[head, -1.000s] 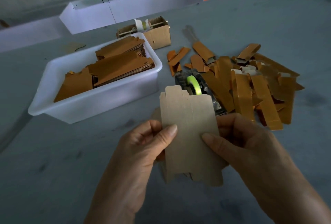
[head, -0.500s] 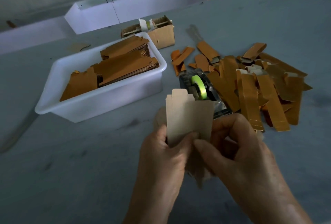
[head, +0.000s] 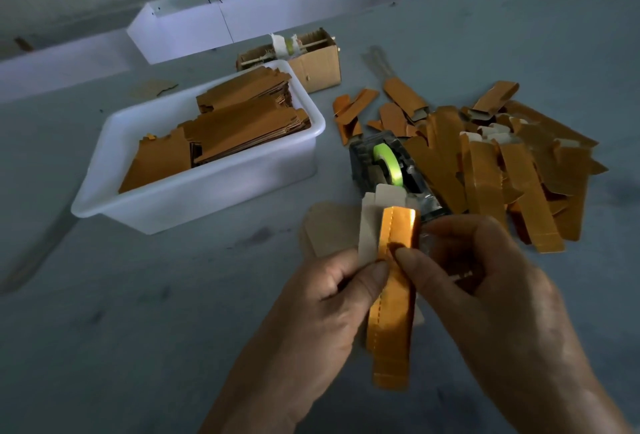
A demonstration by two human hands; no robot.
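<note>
L hand (head: 329, 302) & R hand (head: 491, 295) fingers both pinch folded orange carton blank (head: 393, 326) nr tape dispenser (head: 384, 170).

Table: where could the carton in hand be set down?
Bare table in front of the tub, left of the left hand; more behind the pile. Crowded between tub and pile, where the dispenser sits.

The single head-worn view looks forward and down across the grey table (head: 138, 329). Close under the lens at 6 o'clock sit the left hand (head: 322, 298), the right hand (head: 485, 288) and their orange-faced folded card blank (head: 391, 322); the white plastic tub (head: 194, 215) lies farther off at 10 o'clock.
</note>
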